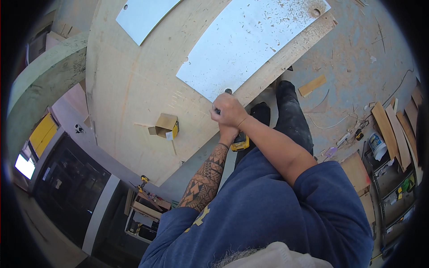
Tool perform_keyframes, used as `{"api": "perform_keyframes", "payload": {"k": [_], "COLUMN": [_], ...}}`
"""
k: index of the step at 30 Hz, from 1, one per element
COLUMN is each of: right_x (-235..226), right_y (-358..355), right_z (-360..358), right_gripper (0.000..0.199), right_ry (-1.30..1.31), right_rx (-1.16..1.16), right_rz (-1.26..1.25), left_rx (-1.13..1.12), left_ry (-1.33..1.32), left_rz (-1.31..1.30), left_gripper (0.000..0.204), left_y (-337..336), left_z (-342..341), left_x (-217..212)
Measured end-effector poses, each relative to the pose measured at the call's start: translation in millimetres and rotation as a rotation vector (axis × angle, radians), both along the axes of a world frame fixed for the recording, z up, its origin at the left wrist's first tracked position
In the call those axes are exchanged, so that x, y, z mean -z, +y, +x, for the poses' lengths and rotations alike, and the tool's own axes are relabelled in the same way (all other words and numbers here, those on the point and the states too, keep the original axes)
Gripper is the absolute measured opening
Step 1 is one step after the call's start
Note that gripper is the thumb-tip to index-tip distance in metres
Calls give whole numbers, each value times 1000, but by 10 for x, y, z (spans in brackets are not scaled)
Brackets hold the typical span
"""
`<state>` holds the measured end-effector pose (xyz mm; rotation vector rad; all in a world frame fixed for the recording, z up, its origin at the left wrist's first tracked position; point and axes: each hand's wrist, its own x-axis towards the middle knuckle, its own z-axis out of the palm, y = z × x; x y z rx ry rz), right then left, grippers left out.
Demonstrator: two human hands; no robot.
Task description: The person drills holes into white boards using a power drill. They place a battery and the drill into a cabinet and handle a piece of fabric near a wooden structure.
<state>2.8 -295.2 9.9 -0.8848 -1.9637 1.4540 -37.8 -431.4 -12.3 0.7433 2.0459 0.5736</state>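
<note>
My right hand is closed over the top of a yellow and black power drill. It presses down at the near edge of a pale sheet that lies on a large plywood panel. My left hand, on a tattooed forearm, grips the drill's handle just under the right hand. The drill's tip is hidden by my hands, close to a small hole at the sheet's corner. Sawdust and wood chips lie scattered over the sheet.
A small open cardboard box sits on the plywood left of my hands. A second pale sheet lies at the top left. Wood offcuts, cables and a white bucket lie on the concrete floor at right. Shelving stands at lower right.
</note>
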Motion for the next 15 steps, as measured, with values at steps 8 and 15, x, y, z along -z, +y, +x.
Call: {"api": "perform_keyframes", "payload": {"k": [8, 15], "right_x": [34, -68], "right_y": [-146, -49], "right_z": [-153, -57], "right_gripper": [18, 20], "right_ry": [6, 48], "right_rx": [17, 15], "right_rz": [68, 31], "left_rx": [-53, 6], "left_ry": [-136, 2], "left_rz": [-72, -71], "left_gripper": [56, 56], "left_y": [-122, -87], "left_z": [-196, -65], "left_x": [-3, -48]}}
